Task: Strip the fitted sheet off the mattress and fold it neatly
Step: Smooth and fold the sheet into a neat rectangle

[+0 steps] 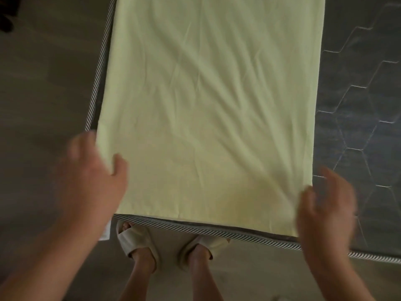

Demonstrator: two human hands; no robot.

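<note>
Pale yellow cloth fitted sheet (206,105) folded into long flat strip, few soft wrinkles. Lies on top of dark grey mattress with six-sided stitch shapes (358,94), along its left side. Near end stops just short of striped mattress edge (217,230).

Left hand (91,187) at near left corner: thumb on sheet, fingers blurred, cannot tell if holding. Right hand (325,218) at near right corner, fingers (334,181) spread wide, holding nothing.

Feet in cream slippers (138,240) on grey floor (32,94), toes under mattress edge. Small white tag (105,232) at mattress corner.

The sheet (206,105) covers the mattress's (358,105) left side down to its near edge. Bare mattress lies open along the right edge. Floor (43,83) flanks the left.
</note>
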